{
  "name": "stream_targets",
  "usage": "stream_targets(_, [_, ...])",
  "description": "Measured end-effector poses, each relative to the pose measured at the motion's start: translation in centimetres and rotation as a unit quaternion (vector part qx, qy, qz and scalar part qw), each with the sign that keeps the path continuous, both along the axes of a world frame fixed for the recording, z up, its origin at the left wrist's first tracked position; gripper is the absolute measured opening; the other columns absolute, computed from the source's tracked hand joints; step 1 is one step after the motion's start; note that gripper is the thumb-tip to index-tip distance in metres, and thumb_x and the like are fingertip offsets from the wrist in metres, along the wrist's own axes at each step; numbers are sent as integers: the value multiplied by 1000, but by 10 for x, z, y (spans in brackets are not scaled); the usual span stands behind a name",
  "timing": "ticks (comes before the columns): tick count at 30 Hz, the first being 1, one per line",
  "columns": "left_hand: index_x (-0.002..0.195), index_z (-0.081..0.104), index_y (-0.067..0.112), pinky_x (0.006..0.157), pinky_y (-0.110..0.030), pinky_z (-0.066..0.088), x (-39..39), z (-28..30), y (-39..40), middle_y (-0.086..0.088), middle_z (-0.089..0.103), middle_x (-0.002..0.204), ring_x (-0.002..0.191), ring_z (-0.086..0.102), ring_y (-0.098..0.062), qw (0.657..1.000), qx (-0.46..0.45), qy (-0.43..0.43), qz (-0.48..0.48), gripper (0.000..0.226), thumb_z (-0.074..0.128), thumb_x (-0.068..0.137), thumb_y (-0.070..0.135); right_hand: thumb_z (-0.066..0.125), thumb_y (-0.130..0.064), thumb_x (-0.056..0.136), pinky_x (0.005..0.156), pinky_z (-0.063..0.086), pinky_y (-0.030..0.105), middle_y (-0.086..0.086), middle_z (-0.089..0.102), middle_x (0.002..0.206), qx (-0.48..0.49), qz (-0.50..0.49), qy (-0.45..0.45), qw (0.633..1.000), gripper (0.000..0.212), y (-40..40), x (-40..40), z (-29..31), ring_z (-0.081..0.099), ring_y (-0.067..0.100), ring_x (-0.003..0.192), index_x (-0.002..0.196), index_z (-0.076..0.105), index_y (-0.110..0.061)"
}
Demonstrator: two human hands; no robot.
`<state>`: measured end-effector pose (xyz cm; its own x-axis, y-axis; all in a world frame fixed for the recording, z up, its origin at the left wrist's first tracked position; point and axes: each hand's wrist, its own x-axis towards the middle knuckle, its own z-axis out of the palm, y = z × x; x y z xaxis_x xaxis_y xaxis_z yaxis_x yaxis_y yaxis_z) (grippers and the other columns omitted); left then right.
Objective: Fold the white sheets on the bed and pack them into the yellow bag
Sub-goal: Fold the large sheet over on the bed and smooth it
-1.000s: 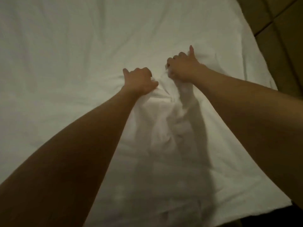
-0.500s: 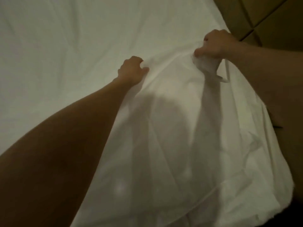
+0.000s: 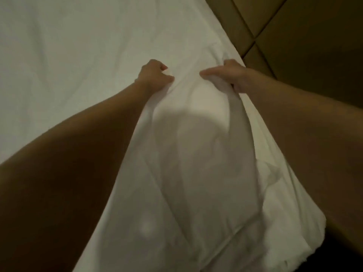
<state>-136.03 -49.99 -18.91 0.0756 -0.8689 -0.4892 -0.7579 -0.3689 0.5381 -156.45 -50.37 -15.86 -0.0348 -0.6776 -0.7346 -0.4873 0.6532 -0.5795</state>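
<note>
Grip status: left hand (image 3: pixel 155 75) and right hand (image 3: pixel 225 75) each clench a bunch of the white sheet (image 3: pixel 196 163), held raised over the bed (image 3: pixel 68 65). Over the last second the hands parted wide, then closed in again, lifting the cloth clear. Judgement: an edge is being gathered for a first fold. Yellow bag not in view.

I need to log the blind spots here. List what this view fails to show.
- Yellow bag: nowhere in the head view.
- Bed: cut off by the edges.
- Left hand, right hand: fingertips buried in the gripped white sheet.
- Sheet count: one or several, unclear.
</note>
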Motion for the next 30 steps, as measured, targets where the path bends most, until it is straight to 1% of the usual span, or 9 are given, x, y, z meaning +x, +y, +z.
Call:
stream_targets(3, [106, 70, 11, 79, -21, 44, -9, 4, -7, -5, 67, 107, 101, 62, -18, 998, -48, -4, 29, 24, 62, 87, 24, 84, -37, 70, 79, 53, 34, 3, 61, 110, 88, 87, 23, 992, 72, 17, -11, -2, 61, 20, 92, 125, 48, -8])
stream_targets(5, [104, 71, 14, 77, -18, 43, -9, 7, -7, 1, 66, 99, 93, 61, -11, 994, -81, -6, 67, 21, 60, 88, 23, 80, -31, 76, 84, 48, 32, 1, 55, 118, 50, 57, 11, 997, 74, 24, -15, -10, 56, 19, 101, 135, 42, -7])
stream_targets(9, [131, 53, 24, 109, -35, 33, -21, 5, 9, 3, 54, 135, 127, 47, -18, 995, -69, -62, 48, 42, 57, 90, 20, 71, -31, 85, 77, 50, 21, -1, 61, 113, 7, -16, -38, 999, 48, 44, -20, -17, 59, 15, 90, 123, 50, -11])
stream_targets(12, [152, 18, 26, 116, -54, 9, -47, 12, 44, -1, 15, 159, 146, 13, -21, 992, -74, -105, -11, 67, 54, 96, 29, 81, -54, 64, 96, 43, 31, -4, 54, 131, 106, 23, -55, 993, 86, 61, -23, -13, 54, 17, 114, 133, 50, -13])
stream_targets(14, [153, 11, 23, 115, -58, 7, -62, 14, 81, -2, 2, 161, 148, 3, -20, 991, -90, -84, -46, 69, 50, 97, 31, 87, -64, 42, 99, 45, 39, -1, 60, 128, 163, 56, -19, 985, 98, 72, -33, -20, 57, 23, 115, 126, 59, -21])
stream_targets(17, [152, 20, 17, 114, -57, 17, -73, 8, 148, -8, 9, 161, 148, 8, -24, 989, -98, -14, -108, 68, 51, 94, 33, 84, -44, 64, 89, 53, 45, 10, 70, 105, 228, 117, 6, 967, 60, 101, -40, -12, 68, 30, 94, 111, 65, -12])
stream_targets(22, [142, 42, 6, 112, -28, 20, -83, 13, 235, -13, 38, 149, 139, 33, -27, 991, -65, 72, -91, 55, 50, 94, 32, 77, -42, 74, 79, 54, 35, 11, 68, 105, 272, 150, 30, 950, 49, 162, -51, 0, 65, 29, 94, 110, 63, -11])
stream_targets(25, [140, 44, 6, 106, -23, 26, -90, 32, 259, -11, 46, 144, 133, 41, -25, 993, -25, 93, -71, 51, 55, 96, 29, 78, -41, 73, 71, 52, 34, 12, 66, 107, 238, 116, 42, 963, 65, 187, -58, 11, 65, 29, 90, 123, 56, -6])
stream_targets(30, [137, 45, 19, 102, -37, 43, -96, 63, 277, -1, 51, 136, 119, 53, -20, 968, 90, 224, 65, 51, 58, 92, 40, 78, -35, 71, 68, 50, 34, 9, 54, 126, 85, -17, 34, 996, 80, 214, -58, 32, 58, 27, 101, 137, 39, -10])
